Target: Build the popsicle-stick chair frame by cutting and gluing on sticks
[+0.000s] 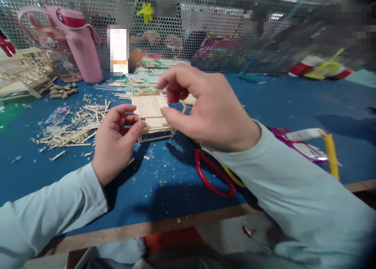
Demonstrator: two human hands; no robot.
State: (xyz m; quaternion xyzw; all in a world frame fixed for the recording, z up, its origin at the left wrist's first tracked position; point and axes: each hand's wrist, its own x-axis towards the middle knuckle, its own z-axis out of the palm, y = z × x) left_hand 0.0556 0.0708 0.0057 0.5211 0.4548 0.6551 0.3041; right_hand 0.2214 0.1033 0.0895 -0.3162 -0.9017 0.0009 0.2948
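A small model built of thin wooden sticks point(151, 104) stands on the blue table, with a slatted flat top and a frame beneath. Across it runs a single thin stick point(151, 116). My left hand point(116, 139) pinches that stick's left end between thumb and fingers. At the stick's right end is the thumb of my right hand point(202, 104); its index finger is curled above, apart from the thumb, over the model's right side.
Loose stick pieces point(73, 134) and peanuts point(62, 91) lie left. Behind stand a pink bottle point(84, 49), a clear bottle point(66, 65) and a larger stick structure point(23, 75). Red-handled scissors point(201, 173) lie under my right forearm. A perforated metal screen point(173, 26) runs along the back.
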